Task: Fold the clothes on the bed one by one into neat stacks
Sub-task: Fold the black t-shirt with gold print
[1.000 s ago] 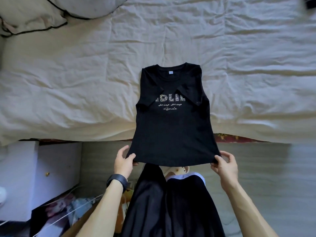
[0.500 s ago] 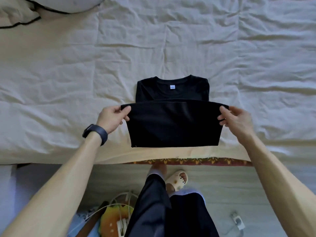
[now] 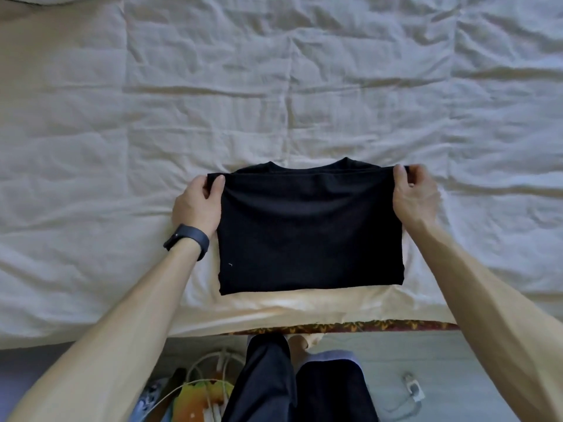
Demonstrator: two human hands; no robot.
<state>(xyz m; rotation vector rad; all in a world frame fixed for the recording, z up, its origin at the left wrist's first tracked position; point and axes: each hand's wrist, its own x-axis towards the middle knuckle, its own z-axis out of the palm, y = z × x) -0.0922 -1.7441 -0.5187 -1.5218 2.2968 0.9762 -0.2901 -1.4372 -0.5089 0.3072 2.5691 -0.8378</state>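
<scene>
A black shirt (image 3: 310, 229) lies folded in half on a cream bed sheet (image 3: 274, 86), its top corners pinched by the left hand (image 3: 198, 202) and right hand (image 3: 414, 196).

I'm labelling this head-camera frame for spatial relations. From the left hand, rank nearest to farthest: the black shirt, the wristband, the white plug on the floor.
1. Black shirt: its far left corner is pinched in the left hand.
2. Wristband: on the same arm, just behind the hand.
3. White plug: on the floor, lower right, past the bed edge.
</scene>
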